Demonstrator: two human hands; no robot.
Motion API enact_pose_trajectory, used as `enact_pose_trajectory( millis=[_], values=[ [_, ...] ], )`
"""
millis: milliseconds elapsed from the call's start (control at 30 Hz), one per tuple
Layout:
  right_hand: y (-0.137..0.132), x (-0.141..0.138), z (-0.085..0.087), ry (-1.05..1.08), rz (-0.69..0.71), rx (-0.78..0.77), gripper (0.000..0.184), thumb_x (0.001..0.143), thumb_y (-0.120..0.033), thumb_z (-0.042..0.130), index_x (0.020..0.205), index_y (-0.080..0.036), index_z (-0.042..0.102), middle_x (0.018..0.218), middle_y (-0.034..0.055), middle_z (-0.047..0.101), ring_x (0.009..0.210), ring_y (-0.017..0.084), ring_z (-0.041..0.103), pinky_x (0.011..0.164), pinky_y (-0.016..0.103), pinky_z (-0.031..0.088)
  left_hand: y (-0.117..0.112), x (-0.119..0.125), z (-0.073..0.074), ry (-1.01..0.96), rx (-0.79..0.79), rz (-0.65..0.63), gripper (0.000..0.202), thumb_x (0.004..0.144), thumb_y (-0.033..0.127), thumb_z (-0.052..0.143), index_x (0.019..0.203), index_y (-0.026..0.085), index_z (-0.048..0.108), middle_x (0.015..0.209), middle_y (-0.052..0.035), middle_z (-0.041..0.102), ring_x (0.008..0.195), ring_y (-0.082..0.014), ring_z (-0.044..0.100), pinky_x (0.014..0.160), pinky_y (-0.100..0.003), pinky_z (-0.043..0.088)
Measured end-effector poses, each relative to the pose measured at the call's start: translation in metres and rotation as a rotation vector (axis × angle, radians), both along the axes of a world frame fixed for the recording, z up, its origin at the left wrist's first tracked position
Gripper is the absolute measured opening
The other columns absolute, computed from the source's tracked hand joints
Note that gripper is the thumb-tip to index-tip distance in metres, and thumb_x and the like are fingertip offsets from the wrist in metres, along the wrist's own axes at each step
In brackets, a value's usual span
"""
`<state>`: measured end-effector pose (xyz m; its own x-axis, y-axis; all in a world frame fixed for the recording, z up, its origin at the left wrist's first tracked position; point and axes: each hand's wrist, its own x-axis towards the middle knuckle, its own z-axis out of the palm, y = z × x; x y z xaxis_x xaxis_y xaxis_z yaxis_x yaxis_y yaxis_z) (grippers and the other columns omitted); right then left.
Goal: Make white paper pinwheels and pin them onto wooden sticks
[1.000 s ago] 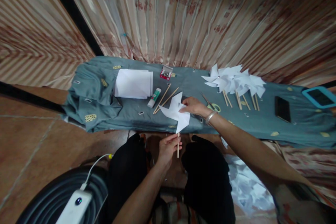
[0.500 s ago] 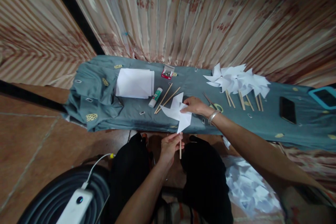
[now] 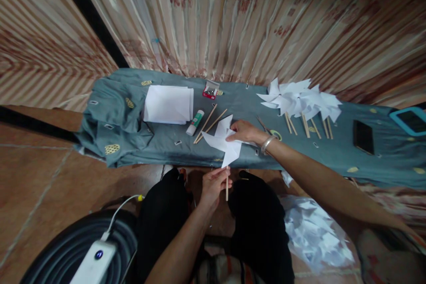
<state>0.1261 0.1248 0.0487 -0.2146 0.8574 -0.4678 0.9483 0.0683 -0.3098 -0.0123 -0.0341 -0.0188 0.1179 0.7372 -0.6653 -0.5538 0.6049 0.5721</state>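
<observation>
A white paper pinwheel is held over the front edge of the cloth-covered table, its blades spread toward me. My left hand is closed round the wooden stick below the blades. At the pinwheel's middle, my right hand presses its fingers on the paper; whatever lies under the fingertips is hidden. Left of the blades lie two loose wooden sticks and a glue stick. Scissors with yellow-green handles rest just beyond my right wrist.
A stack of white paper lies on the left of the table, near a small red box of pins. Several finished pinwheels, a dark phone and a blue-framed device are rightward. Paper scraps fill a bag on the floor.
The whole view has shifted slightly. Both hands keep their hold on the pinwheel, with hardly any movement against the table.
</observation>
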Motion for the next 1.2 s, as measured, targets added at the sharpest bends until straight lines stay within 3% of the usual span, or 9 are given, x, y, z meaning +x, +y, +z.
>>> enact_pose_trajectory(
  millis=[233,533,667,800,900,1000,1200],
  values=[
    [0.003,0.003,-0.001,0.046,0.040,-0.021,0.026,0.068,-0.031,0.074,0.054,-0.018,0.057,0.054,-0.0051,0.043,0.057,0.011,0.044,0.054,0.025,0.025,0.001,-0.002,0.003,-0.013,-0.010,0.000,0.047,0.042,0.038,0.093,0.077,0.012,0.078,0.063,-0.0033,0.069,0.048,-0.0092,0.060,0.051,-0.023,0.051],
    [0.003,0.009,-0.001,0.110,0.055,-0.066,0.033,0.075,-0.044,0.067,0.058,-0.017,0.057,0.056,-0.0055,0.041,0.056,0.010,0.037,0.053,0.026,0.024,0.002,-0.001,0.004,-0.020,-0.018,0.002,0.049,0.039,0.039,0.093,0.076,0.011,0.078,0.061,-0.0026,0.069,0.047,-0.0091,0.060,0.049,-0.021,0.051],
    [0.003,0.010,0.004,0.072,0.075,-0.046,0.035,0.080,-0.046,0.063,0.062,-0.017,0.061,0.056,-0.0039,0.046,0.054,0.010,0.040,0.053,0.026,0.025,0.002,-0.001,0.003,-0.016,-0.015,-0.002,0.049,0.041,0.038,0.093,0.078,0.010,0.077,0.061,-0.0024,0.069,0.047,-0.0088,0.060,0.049,-0.021,0.051],
    [-0.004,0.005,0.014,-0.076,0.097,0.087,0.042,0.090,-0.052,0.054,0.075,-0.016,0.069,0.065,0.0045,0.063,0.062,0.017,0.056,0.059,0.028,0.034,0.002,-0.001,0.002,-0.017,-0.017,0.008,0.049,0.040,0.038,0.093,0.077,0.010,0.077,0.058,-0.0021,0.068,0.046,-0.0087,0.060,0.048,-0.020,0.051],
    [-0.010,-0.006,0.013,-0.170,0.095,0.367,0.046,0.098,-0.045,0.040,0.097,-0.011,0.070,0.087,0.0150,0.072,0.084,0.026,0.064,0.074,0.034,0.043,0.002,0.000,0.003,-0.021,-0.018,0.013,0.050,0.038,0.040,0.094,0.076,0.011,0.078,0.059,-0.0021,0.069,0.046,-0.0087,0.060,0.047,-0.020,0.051],
    [-0.011,-0.021,-0.001,-0.091,0.140,0.621,0.043,0.100,-0.034,0.035,0.119,-0.005,0.061,0.115,0.0198,0.068,0.108,0.031,0.060,0.094,0.040,0.042,0.002,0.000,0.005,-0.018,-0.033,0.021,0.052,0.034,0.041,0.094,0.073,0.011,0.078,0.058,-0.0017,0.068,0.045,-0.0087,0.060,0.046,-0.019,0.051],
    [-0.001,-0.042,-0.039,0.073,0.094,0.693,0.048,0.099,-0.035,0.038,0.136,-0.006,0.051,0.145,0.0202,0.050,0.132,0.032,0.045,0.107,0.047,0.037,0.003,0.001,0.006,-0.013,-0.053,0.033,0.055,0.030,0.043,0.095,0.072,0.012,0.078,0.056,-0.0012,0.068,0.043,-0.0080,0.059,0.044,-0.018,0.050]
  ],
)
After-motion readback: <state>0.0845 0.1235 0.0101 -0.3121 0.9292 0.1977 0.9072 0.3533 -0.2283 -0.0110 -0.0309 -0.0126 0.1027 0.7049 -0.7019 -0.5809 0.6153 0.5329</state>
